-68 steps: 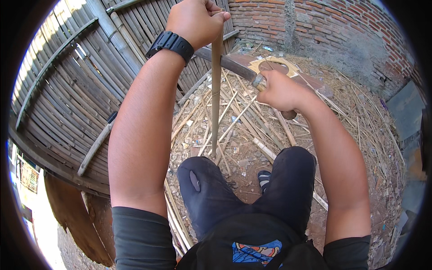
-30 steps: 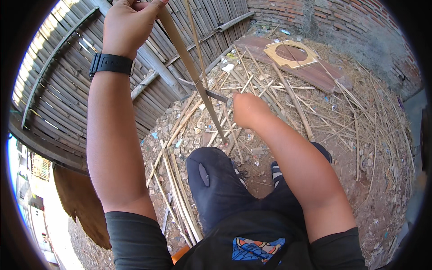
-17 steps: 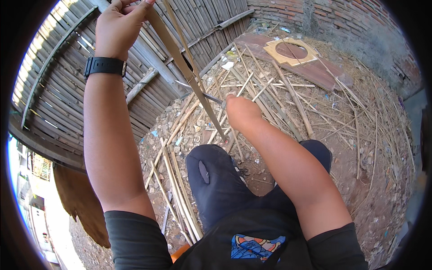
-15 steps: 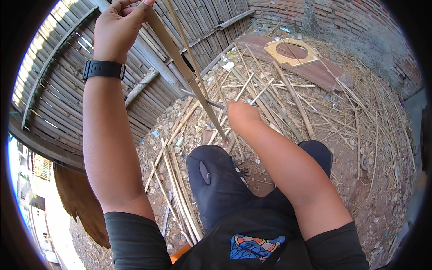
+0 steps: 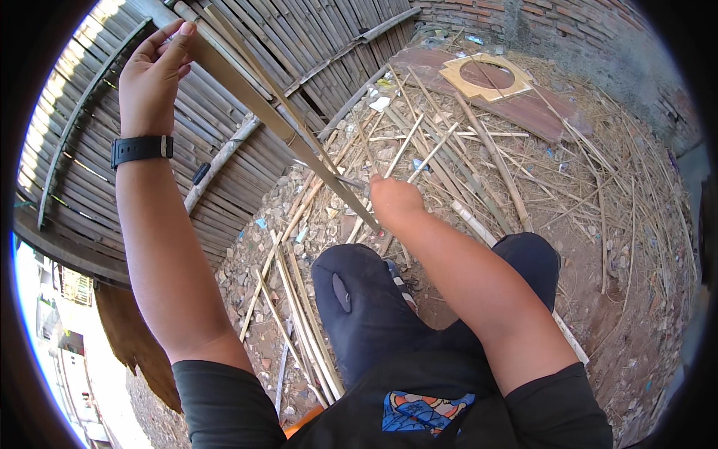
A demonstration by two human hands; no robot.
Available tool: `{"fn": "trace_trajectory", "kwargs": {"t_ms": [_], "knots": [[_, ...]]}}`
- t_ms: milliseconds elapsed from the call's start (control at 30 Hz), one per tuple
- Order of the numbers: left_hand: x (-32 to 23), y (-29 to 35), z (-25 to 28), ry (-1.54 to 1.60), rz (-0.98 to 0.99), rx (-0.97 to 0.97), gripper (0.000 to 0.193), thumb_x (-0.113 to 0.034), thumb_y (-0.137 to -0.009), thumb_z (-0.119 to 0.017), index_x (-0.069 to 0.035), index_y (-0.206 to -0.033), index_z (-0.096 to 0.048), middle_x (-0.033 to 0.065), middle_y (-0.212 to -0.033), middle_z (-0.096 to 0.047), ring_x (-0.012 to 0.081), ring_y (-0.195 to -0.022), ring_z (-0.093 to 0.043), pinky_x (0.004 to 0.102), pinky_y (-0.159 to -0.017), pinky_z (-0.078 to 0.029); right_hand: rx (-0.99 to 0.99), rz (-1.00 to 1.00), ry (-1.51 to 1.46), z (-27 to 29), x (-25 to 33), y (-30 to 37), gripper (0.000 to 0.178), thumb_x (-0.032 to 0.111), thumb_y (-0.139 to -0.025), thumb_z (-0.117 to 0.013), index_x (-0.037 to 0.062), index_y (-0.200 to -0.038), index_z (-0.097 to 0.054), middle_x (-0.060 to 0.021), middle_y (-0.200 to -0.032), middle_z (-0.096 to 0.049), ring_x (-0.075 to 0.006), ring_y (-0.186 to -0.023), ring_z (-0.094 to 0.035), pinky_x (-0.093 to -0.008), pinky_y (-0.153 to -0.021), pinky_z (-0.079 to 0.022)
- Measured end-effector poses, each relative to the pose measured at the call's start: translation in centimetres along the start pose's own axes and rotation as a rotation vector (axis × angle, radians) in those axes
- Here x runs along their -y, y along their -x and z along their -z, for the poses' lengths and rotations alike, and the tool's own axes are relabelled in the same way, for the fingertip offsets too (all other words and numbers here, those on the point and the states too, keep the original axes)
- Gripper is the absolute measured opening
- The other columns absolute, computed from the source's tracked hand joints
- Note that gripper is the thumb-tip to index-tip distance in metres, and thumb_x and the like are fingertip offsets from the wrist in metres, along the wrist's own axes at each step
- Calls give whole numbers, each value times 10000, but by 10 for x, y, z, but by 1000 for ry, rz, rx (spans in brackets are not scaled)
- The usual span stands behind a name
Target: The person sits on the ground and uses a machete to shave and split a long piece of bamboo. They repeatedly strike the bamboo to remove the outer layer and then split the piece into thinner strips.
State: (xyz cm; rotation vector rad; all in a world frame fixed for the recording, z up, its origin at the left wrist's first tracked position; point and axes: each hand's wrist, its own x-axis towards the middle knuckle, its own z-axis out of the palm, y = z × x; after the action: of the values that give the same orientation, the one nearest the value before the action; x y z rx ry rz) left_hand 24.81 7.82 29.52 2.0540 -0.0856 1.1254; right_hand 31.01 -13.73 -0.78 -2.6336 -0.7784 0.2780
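My left hand (image 5: 153, 82), raised at upper left, pinches the top end of a long flat bamboo strip (image 5: 258, 112). The strip slants down toward the ground in front of my knees. Closed around a knife (image 5: 353, 182), my right hand (image 5: 395, 202) is beside the strip's lower part. The handle is hidden in my fist; the narrow blade points left and crosses the strip. A thinner bamboo sliver (image 5: 254, 63) runs alongside the strip on its right. Whether the two are joined low down, I cannot tell.
Loose bamboo strips (image 5: 303, 322) lie by my left knee (image 5: 351, 280). More sticks and shavings litter the stony ground ahead. A brown board (image 5: 550, 123) carries a yellow panel with a round hole (image 5: 464, 84). A bamboo fence (image 5: 90, 172) stands left, a brick wall (image 5: 583, 34) at the back.
My left hand has moved left and slightly down with the strip's upper end, so the strip leans more to the left. My right hand with the knife has shifted slightly left and down.
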Motion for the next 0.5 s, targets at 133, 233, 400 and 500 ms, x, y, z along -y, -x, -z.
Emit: {"fn": "trace_trajectory", "kwargs": {"t_ms": [133, 233, 400, 500], "knots": [[-1, 3, 1, 19, 15, 2, 424, -313, -880, -778, -49, -1194, -673, -32, -976, -683, 35, -831, -593, 195, -779, -495, 50, -32, -30, -43, -27, -14, 357, 83, -797, -724, -8, -1122, -607, -208, -1013, -718, -340, -959, -714, -447, -789, -580], [4, 3, 11, -26, 34, -57, 405, -298, -910, -746, -46, -1215, -662, -23, -992, -683, 35, -833, -594, 192, -775, -489, 119, 15, -111, -41, -30, -13, 323, 101, -786, -728, -33, -1068, -644, -219, -1045, -710, -332, -965, -713, -446, -803, -576], [25, -14, 56, 2, 97, -61, 364, -250, -929, -724, -51, -1226, -652, -43, -989, -671, 10, -783, -553, 167, -728, -455, 277, 55, -259, -62, -41, -48, 313, 80, -790, -676, -66, -1066, -657, -252, -1035, -699, -337, -938, -714, -453, -790, -576], [39, -16, 70, -1, 113, -39, 374, -234, -963, -678, -36, -1276, -620, -33, -1003, -650, 11, -780, -525, 161, -724, -448, 107, 52, -247, -76, -27, -34, 316, 34, -825, -622, -48, -1128, -583, -229, -991, -708, -351, -897, -721, -455, -743, -581]]}}
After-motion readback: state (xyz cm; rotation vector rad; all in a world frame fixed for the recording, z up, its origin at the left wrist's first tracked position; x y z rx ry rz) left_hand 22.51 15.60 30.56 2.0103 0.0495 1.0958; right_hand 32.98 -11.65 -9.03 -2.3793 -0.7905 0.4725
